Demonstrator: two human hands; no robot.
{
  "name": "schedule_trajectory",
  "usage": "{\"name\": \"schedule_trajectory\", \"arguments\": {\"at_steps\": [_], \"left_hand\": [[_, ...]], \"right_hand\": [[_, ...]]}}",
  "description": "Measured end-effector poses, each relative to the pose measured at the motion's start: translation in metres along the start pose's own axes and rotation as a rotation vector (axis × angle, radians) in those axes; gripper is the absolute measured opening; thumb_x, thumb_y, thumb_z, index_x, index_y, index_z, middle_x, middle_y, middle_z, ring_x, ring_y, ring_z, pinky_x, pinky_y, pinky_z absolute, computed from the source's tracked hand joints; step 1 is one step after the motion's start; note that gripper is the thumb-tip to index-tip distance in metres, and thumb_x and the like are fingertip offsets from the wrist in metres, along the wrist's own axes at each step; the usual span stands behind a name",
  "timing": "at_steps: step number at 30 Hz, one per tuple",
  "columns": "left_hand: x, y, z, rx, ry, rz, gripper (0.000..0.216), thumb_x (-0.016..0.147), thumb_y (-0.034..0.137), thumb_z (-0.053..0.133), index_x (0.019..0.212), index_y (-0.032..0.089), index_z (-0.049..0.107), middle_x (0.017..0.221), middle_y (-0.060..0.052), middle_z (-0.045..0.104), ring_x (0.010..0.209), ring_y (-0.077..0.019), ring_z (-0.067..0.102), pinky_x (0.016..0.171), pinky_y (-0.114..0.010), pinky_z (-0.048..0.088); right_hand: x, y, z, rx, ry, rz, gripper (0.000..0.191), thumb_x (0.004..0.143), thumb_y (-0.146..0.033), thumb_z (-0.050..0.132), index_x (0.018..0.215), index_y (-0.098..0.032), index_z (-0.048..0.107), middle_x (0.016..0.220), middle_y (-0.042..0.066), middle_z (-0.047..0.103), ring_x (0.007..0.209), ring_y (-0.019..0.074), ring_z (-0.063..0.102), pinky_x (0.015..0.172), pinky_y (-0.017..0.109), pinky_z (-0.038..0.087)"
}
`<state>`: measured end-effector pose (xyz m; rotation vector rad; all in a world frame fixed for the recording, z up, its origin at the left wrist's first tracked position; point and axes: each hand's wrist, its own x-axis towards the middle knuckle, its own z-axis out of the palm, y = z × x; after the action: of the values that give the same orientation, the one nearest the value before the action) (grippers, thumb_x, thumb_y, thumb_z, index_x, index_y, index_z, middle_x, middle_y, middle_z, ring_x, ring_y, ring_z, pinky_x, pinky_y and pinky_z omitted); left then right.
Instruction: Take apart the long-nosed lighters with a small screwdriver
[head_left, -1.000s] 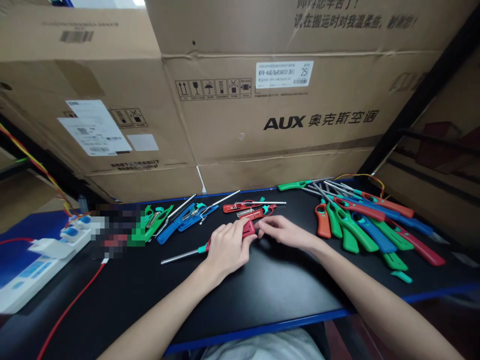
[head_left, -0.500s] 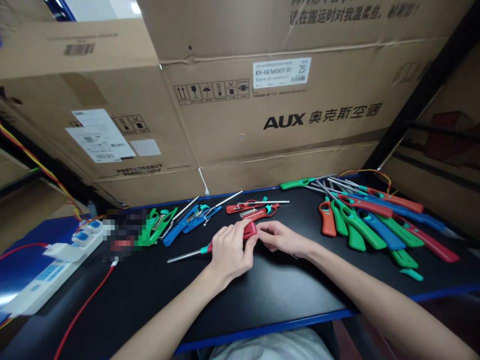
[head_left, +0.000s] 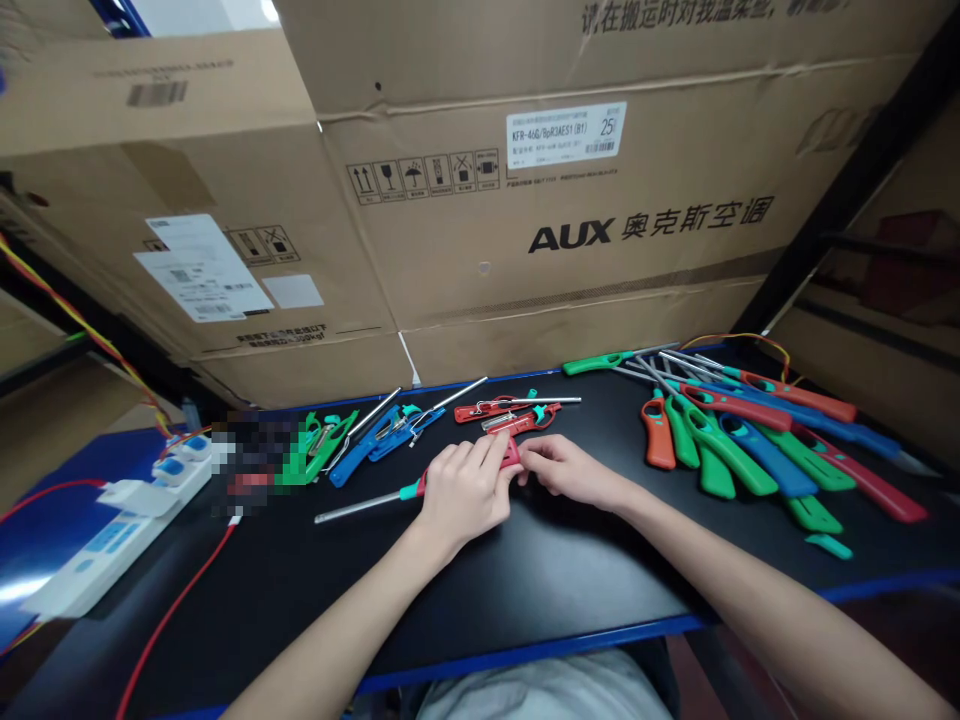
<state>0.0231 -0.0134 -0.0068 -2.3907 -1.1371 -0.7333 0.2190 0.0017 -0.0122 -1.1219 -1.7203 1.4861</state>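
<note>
My left hand (head_left: pixel 466 492) is wrapped around the red handle of a long-nozzle lighter (head_left: pixel 511 453). Its metal tube points left past a teal collar, low over the black table. Against the handle's right end, the curled fingers of my right hand (head_left: pixel 562 470) are pinched together; what they grip is hidden. Just behind my hands lie opened red lighter shells (head_left: pixel 517 418) with a metal tube and small inner parts. Opened blue lighter shells (head_left: pixel 382 445) lie to the left, beside opened green shells (head_left: pixel 330 445).
Several whole lighters (head_left: pixel 724 455) in green, red, blue and orange are heaped at the right, with a small teal piece (head_left: pixel 829 546) in front. A white power strip (head_left: pixel 112 545) and a red cable (head_left: pixel 176 610) are at the left. Large cardboard boxes (head_left: pixel 480 300) stand behind.
The lighter in my left hand has shifted slightly left, its tube tip farther left. My right hand has tilted a little at the handle's end; a thin shiny sliver below it no longer shows.
</note>
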Motion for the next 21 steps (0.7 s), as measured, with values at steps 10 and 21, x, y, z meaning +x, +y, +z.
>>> {"name": "schedule_trajectory", "arguments": {"at_steps": [10,21], "left_hand": [[0.003,-0.009,0.004,-0.164,-0.451,-0.173,0.043,0.097,0.049,0.056,0.128,0.02,0.063,0.109,-0.007,0.074,0.098,-0.0268,0.07,0.079,-0.037,0.055],[-0.001,-0.006,0.006,-0.223,-0.466,-0.042,0.031,0.096,0.038,0.06,0.119,0.018,0.066,0.112,-0.009,0.068,0.098,-0.0245,0.068,0.083,-0.037,0.057]], "right_hand": [[0.002,0.003,-0.023,-0.114,-0.014,0.259,0.031,0.094,-0.039,0.052,0.087,-0.014,0.068,0.081,0.005,0.068,0.054,0.0077,0.045,0.047,0.019,0.033],[-0.01,-0.001,-0.019,-0.838,-0.022,-0.275,0.047,0.097,-0.054,0.061,0.131,-0.021,0.064,0.119,0.011,0.066,0.102,0.0244,0.065,0.089,0.033,0.049]]}}
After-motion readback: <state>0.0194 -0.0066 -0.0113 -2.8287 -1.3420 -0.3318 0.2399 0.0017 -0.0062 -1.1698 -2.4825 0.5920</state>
